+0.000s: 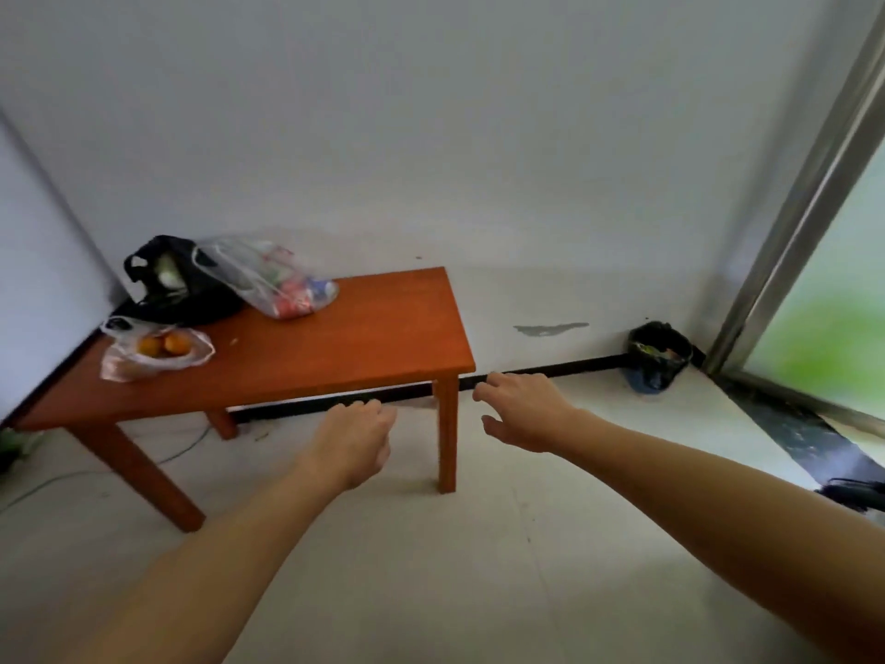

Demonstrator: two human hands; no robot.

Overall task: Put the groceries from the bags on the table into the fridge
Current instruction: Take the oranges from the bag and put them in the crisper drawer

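Note:
A low orange-brown wooden table [335, 347] stands against the white wall. Three bags lie on its left part: a black bag [167, 285] at the back corner, a clear bag [282, 285] with red and blue packets beside it, and a small clear bag with oranges [153, 352] nearer the front. My left hand [354, 438] hangs in the air in front of the table's near edge, fingers loosely curled, holding nothing. My right hand [522, 409] is held out to the right of the table's corner leg, fingers relaxed and empty. No fridge is in view.
A small bin lined with a black bag [656, 357] sits in the far right corner by a metal-framed glass door [814, 222]. A green cable [182, 452] trails on the pale floor under the table. A white panel [38, 289] stands at the left.

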